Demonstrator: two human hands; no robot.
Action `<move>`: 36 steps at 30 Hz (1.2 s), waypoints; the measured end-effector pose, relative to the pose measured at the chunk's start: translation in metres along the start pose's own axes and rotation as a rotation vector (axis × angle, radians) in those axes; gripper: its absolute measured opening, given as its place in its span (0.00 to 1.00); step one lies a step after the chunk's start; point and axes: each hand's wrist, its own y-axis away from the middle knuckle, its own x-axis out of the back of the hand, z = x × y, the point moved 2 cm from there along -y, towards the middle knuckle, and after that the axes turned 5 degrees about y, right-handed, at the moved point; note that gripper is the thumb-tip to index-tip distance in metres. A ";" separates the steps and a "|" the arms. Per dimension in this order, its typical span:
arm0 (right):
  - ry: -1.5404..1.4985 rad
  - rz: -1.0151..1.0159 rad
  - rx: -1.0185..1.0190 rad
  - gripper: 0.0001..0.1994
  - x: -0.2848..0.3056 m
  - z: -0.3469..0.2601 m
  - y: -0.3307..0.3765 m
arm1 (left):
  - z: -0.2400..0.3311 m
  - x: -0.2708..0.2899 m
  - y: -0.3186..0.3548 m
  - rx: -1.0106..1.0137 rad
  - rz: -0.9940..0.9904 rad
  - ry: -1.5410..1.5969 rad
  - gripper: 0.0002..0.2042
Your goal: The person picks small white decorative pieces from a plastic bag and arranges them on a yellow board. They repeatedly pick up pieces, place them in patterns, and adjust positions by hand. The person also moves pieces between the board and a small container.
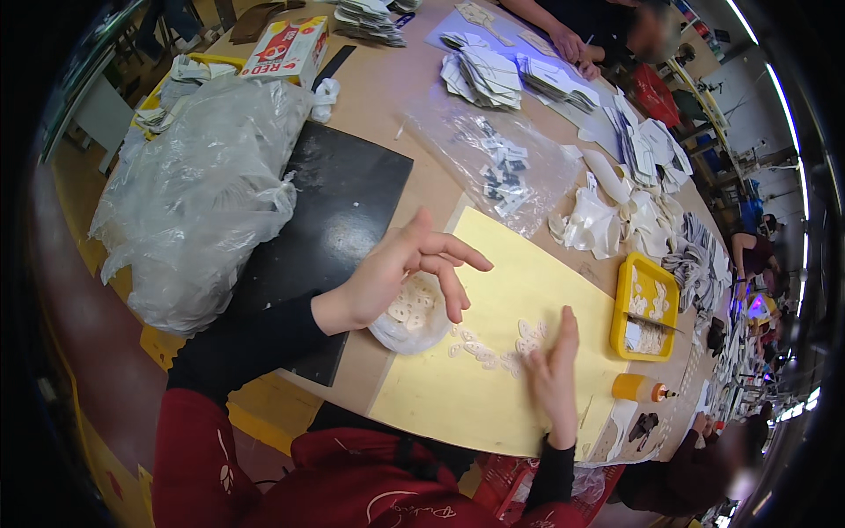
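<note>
My left hand (409, 268) hovers over a white round tub (407, 339) of small cream pieces with holes (414, 301). Its fingers are apart, some bent, and I see nothing in them. On the pale yellow sheet (449, 396) lie several cream petal-shaped cutouts (480, 350), with a larger cluster of them (530, 336) farther right. Just beside that cluster is my right hand (556, 383), slightly blurred, its fingers stretched out and nothing visible in it. Whether it touches the cutouts I cannot tell.
Left of the sheet are a black board (343, 172) and a big clear plastic bag (194, 185). On the right stand a yellow tray (620, 326) holding a tool and an amber bottle (638, 387). Stacked pieces (482, 77) lie farther back, near another person's hands (572, 48).
</note>
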 end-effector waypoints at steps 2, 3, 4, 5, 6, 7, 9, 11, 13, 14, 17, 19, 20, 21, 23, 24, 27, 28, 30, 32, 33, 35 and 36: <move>0.150 -0.027 0.082 0.45 -0.015 -0.021 0.010 | -0.003 0.001 0.003 -0.022 -0.031 0.003 0.50; 0.154 -0.053 0.133 0.45 -0.019 -0.032 0.010 | -0.007 0.005 0.006 -0.047 -0.047 0.014 0.51; 0.164 -0.076 0.179 0.46 -0.021 -0.043 0.007 | -0.011 0.007 0.005 -0.073 -0.072 0.027 0.52; 0.173 -0.098 0.226 0.46 -0.024 -0.052 0.004 | -0.012 0.006 0.003 -0.118 -0.081 -0.066 0.52; 0.183 -0.072 0.260 0.42 -0.026 -0.059 0.000 | -0.012 0.006 0.003 -0.165 -0.081 -0.161 0.52; 0.168 -0.066 0.266 0.39 -0.027 -0.060 -0.001 | -0.010 0.005 0.003 -0.212 -0.080 -0.258 0.53; 0.137 -0.057 0.281 0.33 -0.029 -0.063 -0.003 | -0.011 -0.001 0.003 -0.161 -0.040 -0.203 0.54; 0.101 -0.035 0.298 0.25 -0.029 -0.062 -0.004 | -0.009 -0.003 0.003 -0.138 -0.006 -0.172 0.54; 0.049 -0.004 0.328 0.19 -0.029 -0.062 -0.005 | -0.007 -0.002 0.003 -0.139 0.011 -0.164 0.53; 0.015 0.017 0.349 0.16 -0.029 -0.062 -0.007 | -0.007 0.000 0.004 -0.139 -0.002 -0.133 0.52; 0.012 0.066 0.405 0.11 -0.027 -0.060 -0.015 | -0.009 0.012 0.004 -0.153 -0.028 -0.052 0.50; 0.018 0.105 0.439 0.09 -0.026 -0.058 -0.018 | -0.008 0.016 0.003 -0.182 -0.018 -0.029 0.48; 0.009 0.131 0.457 0.08 -0.027 -0.056 -0.020 | -0.008 0.016 0.002 -0.177 -0.011 0.002 0.47; -0.001 0.157 0.475 0.08 -0.026 -0.054 -0.022 | -0.008 0.016 0.001 -0.172 -0.003 0.033 0.46; -0.098 0.218 0.387 0.06 -0.025 -0.047 -0.024 | -0.008 0.018 0.002 -0.147 0.013 0.145 0.43; -0.147 0.248 0.345 0.05 -0.023 -0.044 -0.026 | -0.010 0.020 0.001 -0.124 0.017 0.229 0.42; -0.742 0.139 -0.229 0.05 -0.019 -0.029 -0.039 | -0.006 0.014 -0.001 -0.021 0.045 0.602 0.37; -0.842 0.114 -0.256 0.06 -0.015 -0.027 -0.047 | -0.003 0.013 -0.002 0.017 0.052 0.745 0.35; -1.041 0.053 -0.306 0.07 -0.007 -0.027 -0.072 | -0.005 0.022 -0.004 0.029 0.007 0.877 0.34; -1.192 0.021 -0.292 0.08 0.003 -0.041 -0.100 | -0.001 0.027 -0.007 0.050 0.027 0.948 0.34; -1.178 0.020 -0.245 0.08 0.008 -0.056 -0.113 | 0.002 0.027 -0.009 0.061 0.076 0.955 0.34; -1.161 0.019 -0.148 0.07 0.016 -0.095 -0.136 | 0.007 0.029 -0.013 0.077 0.120 1.001 0.34; -1.128 -0.001 -0.051 0.06 0.020 -0.119 -0.146 | 0.004 0.033 -0.014 0.079 0.114 1.042 0.35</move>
